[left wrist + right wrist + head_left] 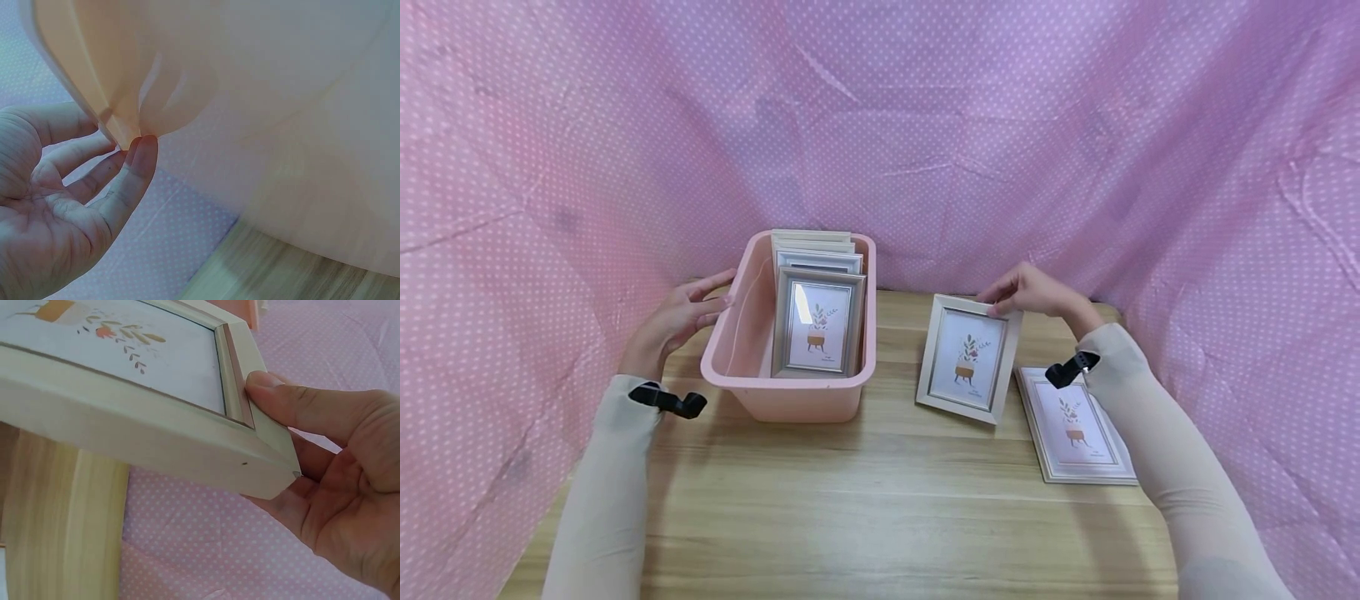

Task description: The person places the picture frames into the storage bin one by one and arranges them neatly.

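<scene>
My left hand (679, 315) is at the left side of a pink plastic bin (805, 402), its fingertips touching the outer rim. In the left wrist view the fingers (128, 175) reach up to the lip of the bin. Several picture frames (822, 325) stand upright in a row inside, the front one greyish-beige with a plant print. My right hand (1026, 292) pinches the top right corner of a cream picture frame (1005, 358), thumb on the front and fingers behind. That frame leans tilted over the wooden table, its print facing me.
Another whitish picture frame (1047, 433) lies flat on the table at the right, partly under the right forearm. The wooden table (880, 517) is enclosed at the back and sides by a pink dotted cloth (925, 150).
</scene>
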`<action>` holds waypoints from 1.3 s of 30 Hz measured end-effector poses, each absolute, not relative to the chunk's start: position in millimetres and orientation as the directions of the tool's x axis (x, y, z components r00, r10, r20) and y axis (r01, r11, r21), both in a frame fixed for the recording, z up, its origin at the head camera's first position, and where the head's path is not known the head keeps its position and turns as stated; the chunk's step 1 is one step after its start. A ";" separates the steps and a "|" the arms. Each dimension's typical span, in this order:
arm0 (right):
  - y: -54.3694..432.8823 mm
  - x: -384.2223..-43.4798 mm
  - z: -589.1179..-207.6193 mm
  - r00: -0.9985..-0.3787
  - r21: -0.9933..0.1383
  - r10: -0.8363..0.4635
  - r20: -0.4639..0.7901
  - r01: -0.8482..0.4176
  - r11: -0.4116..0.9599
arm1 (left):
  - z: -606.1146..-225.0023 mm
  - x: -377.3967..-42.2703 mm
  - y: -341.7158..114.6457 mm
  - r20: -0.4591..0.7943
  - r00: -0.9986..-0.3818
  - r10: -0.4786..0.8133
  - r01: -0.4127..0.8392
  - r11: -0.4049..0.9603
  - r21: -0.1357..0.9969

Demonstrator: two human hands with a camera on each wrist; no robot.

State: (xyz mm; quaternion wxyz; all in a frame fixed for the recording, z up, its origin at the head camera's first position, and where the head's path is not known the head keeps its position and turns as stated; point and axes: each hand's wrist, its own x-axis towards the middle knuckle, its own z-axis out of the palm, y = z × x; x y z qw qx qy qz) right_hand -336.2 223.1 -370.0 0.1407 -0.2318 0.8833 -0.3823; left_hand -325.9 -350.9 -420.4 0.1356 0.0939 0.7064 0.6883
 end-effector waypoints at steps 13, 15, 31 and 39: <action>210.8 -335.9 -342.2 -0.876 -0.709 -0.481 -0.036 -0.317 0.630 | -420.5 -325.4 -352.3 -0.031 -0.943 0.333 -0.028 0.013 1.000; 210.3 -335.6 -337.5 -0.882 -0.713 -0.470 -0.028 -0.312 0.628 | -419.7 -324.8 -351.7 -0.030 -0.944 0.329 -0.027 0.012 1.000; 206.6 -327.2 -295.5 -0.931 -0.764 -0.344 0.125 -0.311 0.565 | -420.9 -323.5 -351.8 -0.021 -0.938 0.346 -0.019 0.008 1.000; 202.7 -319.5 -278.1 -0.920 -0.781 -0.306 0.245 -0.374 0.500 | -422.5 -323.8 -351.2 -0.023 -0.938 0.345 -0.005 0.056 0.998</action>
